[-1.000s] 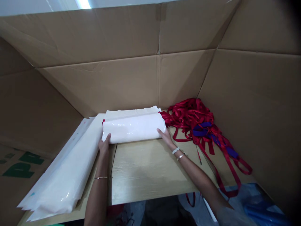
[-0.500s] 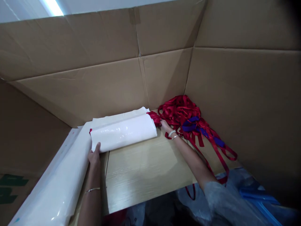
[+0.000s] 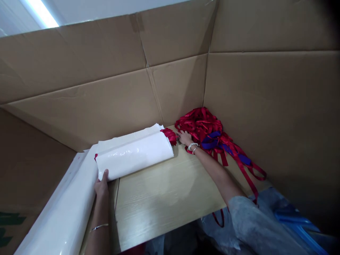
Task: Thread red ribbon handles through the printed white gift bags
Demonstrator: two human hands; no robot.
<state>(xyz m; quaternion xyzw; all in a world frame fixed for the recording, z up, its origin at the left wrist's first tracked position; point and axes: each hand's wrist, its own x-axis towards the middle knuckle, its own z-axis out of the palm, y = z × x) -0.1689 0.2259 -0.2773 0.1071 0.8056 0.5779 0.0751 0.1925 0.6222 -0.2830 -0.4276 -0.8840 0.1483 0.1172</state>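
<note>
A folded white glossy sheet (image 3: 135, 156) lies across the table, with a bunched red cloth-like piece (image 3: 169, 136) sticking out of its right end and a small red tip at its left. My left hand (image 3: 102, 183) grips the sheet's lower left corner, thumb on top. Between the red bunch and a heap of red ribbons (image 3: 199, 122), my right hand (image 3: 185, 138) is low over the table, palm down. Its fingers look apart and reach the ribbons' edge; their tips are partly hidden. A purple ribbon (image 3: 211, 140) lies among the red ones.
More white sheeting (image 3: 63, 202) runs down the left side. Tall cardboard walls (image 3: 106, 99) enclose the wooden table (image 3: 164, 198) at the back and sides. Loose ribbon ends hang over the front right edge, near blue and clear plastic (image 3: 294, 219).
My right hand has come off the red bunch and shifted slightly toward the ribbon heap. My left hand keeps its hold on the sheet's corner. The view has turned a little to the right.
</note>
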